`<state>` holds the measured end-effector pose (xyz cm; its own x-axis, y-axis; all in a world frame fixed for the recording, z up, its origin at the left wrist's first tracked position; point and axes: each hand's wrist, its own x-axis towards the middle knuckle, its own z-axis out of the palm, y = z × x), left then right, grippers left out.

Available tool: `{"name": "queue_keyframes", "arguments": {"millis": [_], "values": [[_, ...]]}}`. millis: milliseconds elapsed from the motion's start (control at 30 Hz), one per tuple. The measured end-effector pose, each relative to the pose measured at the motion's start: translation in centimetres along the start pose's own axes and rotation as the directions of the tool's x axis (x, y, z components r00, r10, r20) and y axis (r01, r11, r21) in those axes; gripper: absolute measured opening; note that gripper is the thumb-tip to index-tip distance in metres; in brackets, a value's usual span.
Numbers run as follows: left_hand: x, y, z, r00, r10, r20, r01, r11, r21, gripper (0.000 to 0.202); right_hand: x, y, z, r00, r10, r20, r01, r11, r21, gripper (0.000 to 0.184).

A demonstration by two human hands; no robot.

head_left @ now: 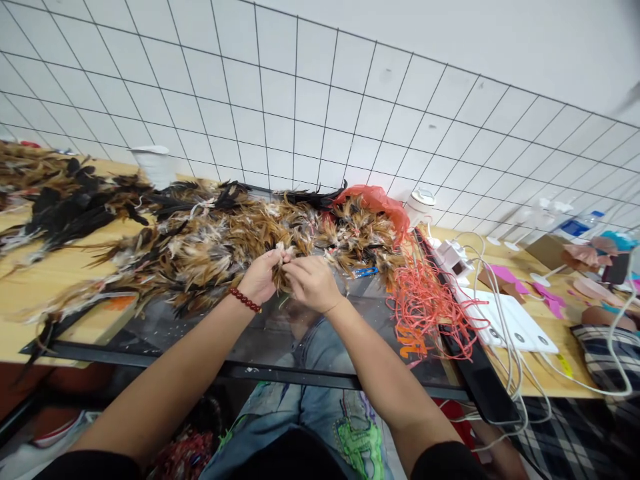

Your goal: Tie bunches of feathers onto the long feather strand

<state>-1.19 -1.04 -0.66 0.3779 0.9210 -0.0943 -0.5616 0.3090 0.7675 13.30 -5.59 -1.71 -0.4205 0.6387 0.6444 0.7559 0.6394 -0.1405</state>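
A big heap of brown, tan and black feathers (200,240) lies across a glass-topped work surface (280,333). My left hand (261,277), with a dark red bead bracelet on the wrist, pinches a small tuft of feathers at the heap's near edge. My right hand (313,283) is closed on the same tuft, fingers touching those of the left. Both hands meet just in front of the pile, above my lap.
Tangled red string (425,300) lies right of the hands, beside an orange plastic bag (375,200). A white power strip (510,320) with cables sits further right. A white cup (155,163) stands at the back left. A wire grid panel (320,113) backs the table.
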Motion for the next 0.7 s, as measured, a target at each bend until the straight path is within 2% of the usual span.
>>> {"name": "queue_keyframes", "arguments": {"millis": [67, 133, 233, 367, 433, 567, 700], "values": [[0.0, 0.1, 0.1, 1.0, 0.016, 0.009, -0.016, 1.0, -0.01, 0.016, 0.0, 0.2, 0.0, 0.98, 0.173, -0.097, -0.165, 0.983, 0.083, 0.029], [-0.2, 0.3, 0.2, 0.999, 0.012, 0.049, -0.013, 1.0, 0.011, 0.017, 0.0, 0.6, 0.0, 0.941, 0.296, -0.167, -0.268, 0.948, 0.171, 0.029], [-0.6, 0.4, 0.6, 0.993, 0.008, 0.121, -0.014, 0.999, 0.048, 0.018, 0.2, 1.0, -0.1, 0.924, 0.328, -0.196, -0.279, 0.93, 0.238, 0.033], [-1.0, 0.4, 1.1, 0.98, -0.035, 0.196, 0.017, 0.996, 0.09, 0.019, 0.4, 1.2, -0.4, 0.964, 0.232, -0.131, -0.195, 0.95, 0.245, 0.052], [-1.1, 0.4, 1.2, 0.975, -0.046, 0.216, 0.021, 0.993, 0.116, 0.02, 0.4, 1.5, -0.5, 0.965, 0.246, -0.09, -0.216, 0.942, 0.258, 0.054], [-1.1, 0.6, 1.2, 0.978, -0.029, 0.208, 0.006, 0.994, 0.111, 0.021, 0.2, 2.3, -0.2, 0.921, 0.39, 0.0, -0.373, 0.881, 0.291, 0.033], [-1.0, 0.7, 1.1, 0.979, -0.027, 0.201, 0.006, 0.994, 0.105, 0.019, 0.3, 2.6, 0.1, 0.875, 0.479, 0.07, -0.464, 0.79, 0.401, 0.016]]}}
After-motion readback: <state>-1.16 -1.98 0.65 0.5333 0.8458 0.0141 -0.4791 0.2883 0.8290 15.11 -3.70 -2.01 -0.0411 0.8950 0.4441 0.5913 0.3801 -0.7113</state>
